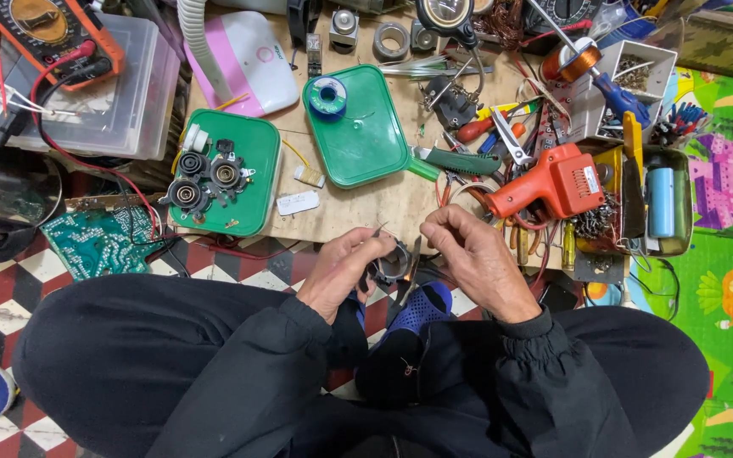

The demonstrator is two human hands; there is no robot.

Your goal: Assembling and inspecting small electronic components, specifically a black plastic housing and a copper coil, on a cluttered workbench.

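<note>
My left hand [348, 270] grips a small dark ring-shaped part [392, 263] with thin wires sticking up from it. My right hand [468, 254] is closed on the other side of the same part, with a slim metal tool [411, 270] hanging down between the two hands. Both hands hover just in front of the wooden board's near edge [358, 222], above my crossed legs and a blue shoe [422, 307].
Two green trays [256, 182] [366, 144] lie on the board, one with round black parts, one with a solder spool [328, 95]. An orange soldering gun [549, 185], pliers and screwdrivers crowd the right. A circuit board [99, 242] and a multimeter [44, 34] lie left.
</note>
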